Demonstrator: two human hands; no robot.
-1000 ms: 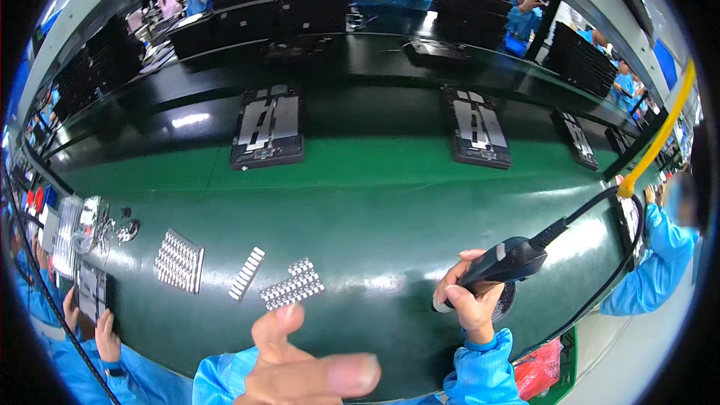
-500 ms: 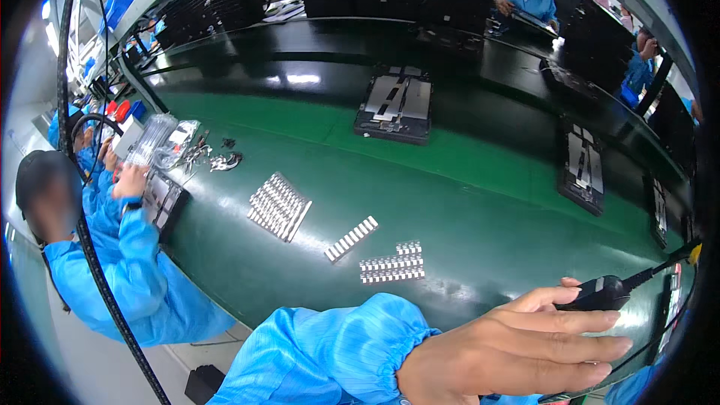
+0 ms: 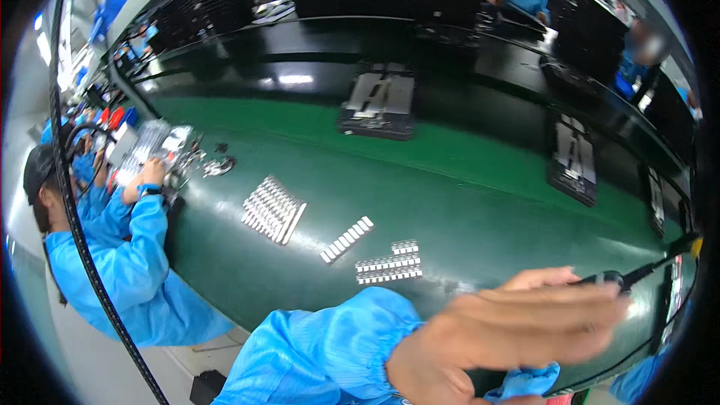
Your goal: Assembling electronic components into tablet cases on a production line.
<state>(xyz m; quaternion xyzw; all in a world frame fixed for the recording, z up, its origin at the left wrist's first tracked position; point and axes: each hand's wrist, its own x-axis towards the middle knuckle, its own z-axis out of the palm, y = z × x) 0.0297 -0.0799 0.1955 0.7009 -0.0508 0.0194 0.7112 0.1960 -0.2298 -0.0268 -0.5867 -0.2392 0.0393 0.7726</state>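
My left hand [image 3: 510, 330] reaches across the lower right above the green table, its back towards me. The fingers are stretched out to the right and blurred by motion, with nothing visibly gripped. Just beyond the fingertips is a black handheld device [image 3: 611, 279] on a black cable, partly covered by the hand; I cannot tell if they touch. A bit of blue sleeve [image 3: 529, 381] shows under my left hand at the lower edge. My right hand seems to be there, but its fingers are hidden.
Small white-and-black strips lie in a stack [image 3: 274, 210], a single row [image 3: 346, 239] and a short block [image 3: 388, 264]. Opened black tablet-like devices [image 3: 379, 101] [image 3: 574, 161] rest farther back. A co-worker [image 3: 112, 247] works at left; a dark cable [image 3: 82, 240] hangs in front.
My left hand has turned slightly and now covers more of the black device. More blue sleeve shows beneath it. The whole view has shifted a little.
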